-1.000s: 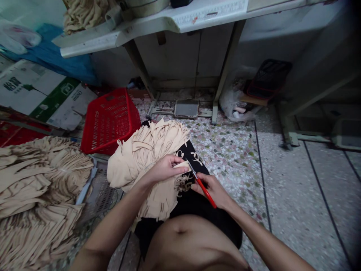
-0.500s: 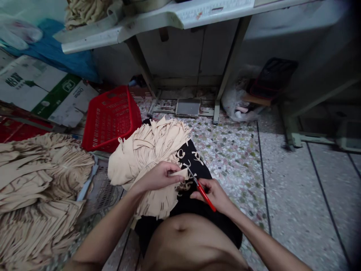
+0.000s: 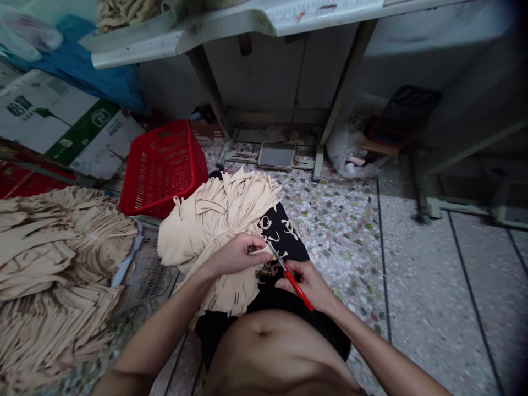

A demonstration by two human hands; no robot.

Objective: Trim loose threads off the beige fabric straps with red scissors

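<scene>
The left hand (image 3: pixel 235 255) is pinching the end of a beige strip (image 3: pixel 259 249); the right hand (image 3: pixel 307 285) is gripping red scissors (image 3: pixel 293 281), with the blades angling toward that strip at 11 o'clock; the hands are working close together without touching; a bundle of beige strips (image 3: pixel 218 231) is lying across the person's lap, on top of black printed cloth (image 3: pixel 282 231); a bigger beige pile (image 3: pixel 53 253) is sitting at 9 o'clock, spilling over a grey crate (image 3: pixel 150 280); a red basket (image 3: pixel 163 168) is standing at 11 o'clock, between the bundle and a cardboard box (image 3: pixel 61 121) leaning at 10 o'clock; a red crate (image 3: pixel 25 184) is showing below that box; a desk (image 3: pixel 231 41) is standing at 12 o'clock, its legs flanking a treadle (image 3: pixel 277 155) on the speckled floor (image 3: pixel 342 247); a plastic bag (image 3: pixel 350 148) is lying at 1 o'clock.
</scene>
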